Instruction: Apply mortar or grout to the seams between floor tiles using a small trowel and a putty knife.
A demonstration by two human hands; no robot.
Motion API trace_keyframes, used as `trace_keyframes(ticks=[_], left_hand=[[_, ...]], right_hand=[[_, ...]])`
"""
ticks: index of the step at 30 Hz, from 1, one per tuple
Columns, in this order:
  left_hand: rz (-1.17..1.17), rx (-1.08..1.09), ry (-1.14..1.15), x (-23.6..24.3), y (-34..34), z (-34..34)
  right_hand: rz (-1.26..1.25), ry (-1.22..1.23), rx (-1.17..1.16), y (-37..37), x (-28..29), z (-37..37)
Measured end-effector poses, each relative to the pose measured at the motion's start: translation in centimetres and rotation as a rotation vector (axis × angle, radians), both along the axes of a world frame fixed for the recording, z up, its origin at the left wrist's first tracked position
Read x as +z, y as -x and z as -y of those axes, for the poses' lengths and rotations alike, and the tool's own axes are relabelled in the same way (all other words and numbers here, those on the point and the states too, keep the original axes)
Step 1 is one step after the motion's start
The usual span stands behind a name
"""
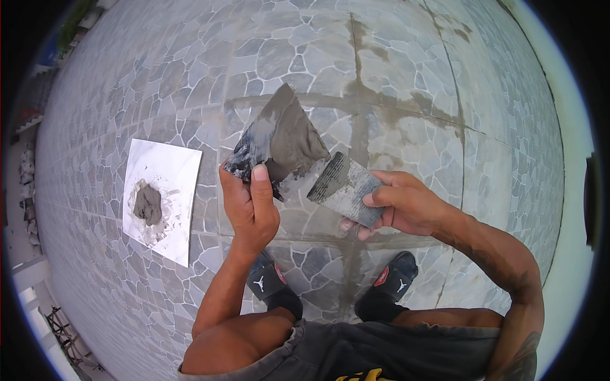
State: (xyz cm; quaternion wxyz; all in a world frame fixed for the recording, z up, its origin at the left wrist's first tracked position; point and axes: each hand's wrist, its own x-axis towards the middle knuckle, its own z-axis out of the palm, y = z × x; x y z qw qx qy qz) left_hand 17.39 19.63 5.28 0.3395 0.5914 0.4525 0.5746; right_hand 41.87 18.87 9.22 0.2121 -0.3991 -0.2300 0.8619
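My left hand grips a dark angular board by its lower part, thumb on top; thick wet grey mortar is smeared over its right half. My right hand pinches a small flat rectangular piece with ridged, mortar-streaked faces, held just right of the board's lower right corner. At the left on the floor lies a white marble-patterned tile with a lump of grey mortar in its middle and smears around it.
I stand on mosaic-patterned stone paving with damp grey streaks along the joints. My two sandalled feet are below my hands. A pale edge bounds the right side; a railing and clutter line the far left.
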Motion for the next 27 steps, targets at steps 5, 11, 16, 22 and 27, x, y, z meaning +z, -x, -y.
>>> trace_keyframes(ticks=[5,11,16,22,27], left_hand=[[-0.366,-0.022,-0.214,-0.7,1.2,0.4],[-0.493,-0.043,-0.331,-0.1,0.8,0.3],[-0.399,-0.139,-0.298,0.3,0.3,0.2],[-0.342,-0.153,-0.363,0.0,-0.4,0.3],[-0.306,-0.195,-0.372,0.1,-0.9,0.3]], right_hand=[[-0.045,-0.053,-0.089,0.8,0.2,-0.5],[-0.02,-0.046,-0.142,0.7,0.2,-0.3],[-0.051,-0.055,-0.161,1.1,0.0,-0.3],[-0.076,-0.085,-0.177,1.4,0.2,-0.9],[-0.051,-0.093,-0.213,1.2,-0.1,-0.9]])
